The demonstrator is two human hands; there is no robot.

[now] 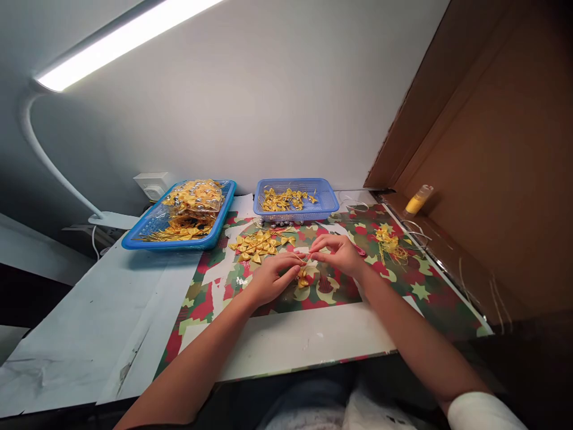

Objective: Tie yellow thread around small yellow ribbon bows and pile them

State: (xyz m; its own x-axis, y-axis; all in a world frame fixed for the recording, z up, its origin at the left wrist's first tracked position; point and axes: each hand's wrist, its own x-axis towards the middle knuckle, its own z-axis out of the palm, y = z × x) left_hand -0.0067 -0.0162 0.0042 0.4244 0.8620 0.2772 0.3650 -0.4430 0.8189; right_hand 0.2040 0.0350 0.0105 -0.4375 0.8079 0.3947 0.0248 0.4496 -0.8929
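My left hand [275, 278] is closed, thumb and fingertips pinching a thin pale-gold cord [299, 258]. Facing it, my right hand [339, 257] is closed in a pinch at the cord's other side; the fingertips nearly meet. Just below them is a small gold ribbon bow [303, 279], close to the left thumb; whether it hangs from the cord or lies on the table I cannot tell. A pile of gold ribbon bows [256, 246] with thin stems lies beyond my left hand. Something pink [359, 250], partly hidden, lies beside my right hand.
A blue basket [215, 233] with bagged and loose bows stands at left. Behind is another blue basket [295, 213] with bows, silver beads [280, 224] before it. Yellow cord scraps [391, 245] and a yellow-filled bottle [418, 200] are at right, by a cardboard wall [492, 149].
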